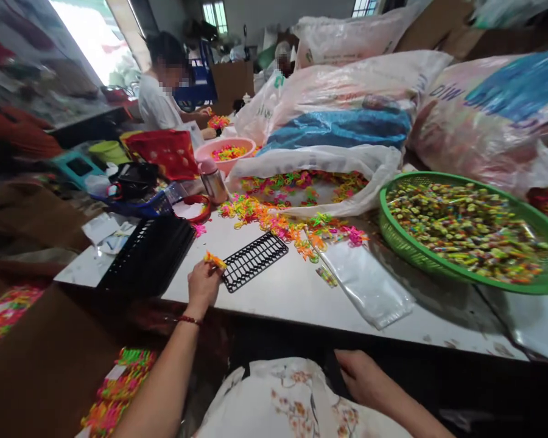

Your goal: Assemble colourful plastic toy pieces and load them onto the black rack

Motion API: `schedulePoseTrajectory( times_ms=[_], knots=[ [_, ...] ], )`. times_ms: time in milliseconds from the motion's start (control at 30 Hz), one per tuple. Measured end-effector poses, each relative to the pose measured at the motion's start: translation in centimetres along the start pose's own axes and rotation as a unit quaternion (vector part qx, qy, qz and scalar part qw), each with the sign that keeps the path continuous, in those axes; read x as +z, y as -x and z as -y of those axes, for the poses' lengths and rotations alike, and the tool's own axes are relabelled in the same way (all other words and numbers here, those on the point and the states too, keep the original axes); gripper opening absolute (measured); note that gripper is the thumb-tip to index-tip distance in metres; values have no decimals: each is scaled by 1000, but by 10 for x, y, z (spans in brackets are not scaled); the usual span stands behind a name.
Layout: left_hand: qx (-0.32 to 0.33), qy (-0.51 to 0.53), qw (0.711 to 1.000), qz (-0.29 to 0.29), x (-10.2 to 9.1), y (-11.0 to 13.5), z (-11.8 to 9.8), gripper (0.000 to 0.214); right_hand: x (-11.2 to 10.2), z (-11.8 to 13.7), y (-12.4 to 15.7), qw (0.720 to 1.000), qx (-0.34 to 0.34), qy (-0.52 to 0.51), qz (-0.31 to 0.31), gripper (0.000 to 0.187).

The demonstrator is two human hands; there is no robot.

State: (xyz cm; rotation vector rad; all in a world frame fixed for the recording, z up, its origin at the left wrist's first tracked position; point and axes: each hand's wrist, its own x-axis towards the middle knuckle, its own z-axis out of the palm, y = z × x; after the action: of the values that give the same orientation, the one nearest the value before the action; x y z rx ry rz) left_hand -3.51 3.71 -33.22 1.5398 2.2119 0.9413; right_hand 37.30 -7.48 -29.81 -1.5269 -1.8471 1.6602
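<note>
Left hand (204, 285): above the near edge of the bench (274, 301), left of centre; red bracelet at the wrist. Fingers closed in a pinch on orange plastic pieces (215, 261), raised at the left end of the slotted black rack (256, 261). Whether the hand touches the rack cannot be told.

Right hand (361, 374): below the near edge of the bench, right of the person's lap. Fingers curled at a dark strip (337, 372); cannot tell how far they are closed or whether they grip it.

Slotted black rack: one, lying flat on the bench, set at a slant, its slots showing the white surface.

Loose coloured pieces (267, 220): one heap, orange, yellow, pink and green, along the far side of the rack, in front of an open white sack (301, 159) holding more.

Clear plastic bags (369, 283): flat, right of the rack.

Green basket (466, 277): at right, filled with small multicoloured items.

Black trays (153, 258): at left, on the bench.

Red dish (206, 214), bottle (214, 182) and pink basin (203, 151): farther back, left of the sack; the basin holds coloured pieces.

Co-worker (158, 103): far left, white shirt, hands near another coloured heap (218, 121).
</note>
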Motion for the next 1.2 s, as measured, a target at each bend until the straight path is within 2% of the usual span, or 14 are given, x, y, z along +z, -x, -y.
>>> schedulePoseTrajectory(
  times_ms=[100, 167, 267, 400, 500, 600, 767, 867, 933, 1000, 1067, 1133, 1200],
  knots=[
    [14, -1, 1000, -9, -2, 2, 0, 26, -15, 39, -13, 991, -70, 109, -16, 29],
    [19, 1, 1000, -9, -2, 3, 1, 27, -25, 68, -40, 979, -120, 151, -60, 28],
    [24, 6, 1000, -3, -2, 4, 4, 29, -47, 102, -107, 949, -170, 215, -153, 25],
    [53, 12, 998, 21, -5, 5, 5, 24, -75, 132, -207, 897, -149, 315, -271, 20],
    [72, 9, 997, 34, -7, 7, 1, 21, -82, 146, -252, 865, -124, 388, -292, 23],
    [73, 3, 996, 48, -7, 10, -3, 21, -81, 150, -266, 852, -95, 449, -251, 20],
    [52, -4, 997, 56, -4, 12, -10, 16, -88, 129, -257, 850, -73, 464, -238, 20],
    [56, -14, 997, 52, -3, 14, -13, 16, -93, 115, -244, 873, -136, 366, -292, 16],
    [68, -23, 996, 47, -1, 15, -13, 18, -92, 111, -233, 882, -212, 228, -353, 12],
    [79, -31, 996, 40, 1, 15, -12, 20, -86, 111, -219, 887, -251, 47, -386, 11],
    [84, -36, 995, 30, 3, 14, -10, 20, -76, 114, -203, 888, -236, -151, -365, 22],
    [89, -38, 995, 22, 4, 13, -9, 18, -66, 115, -188, 872, -197, -325, -307, 33],
    [96, -40, 994, 18, 5, 13, -9, 17, -57, 115, -173, 851, -165, -432, -251, 36]
  ],
)
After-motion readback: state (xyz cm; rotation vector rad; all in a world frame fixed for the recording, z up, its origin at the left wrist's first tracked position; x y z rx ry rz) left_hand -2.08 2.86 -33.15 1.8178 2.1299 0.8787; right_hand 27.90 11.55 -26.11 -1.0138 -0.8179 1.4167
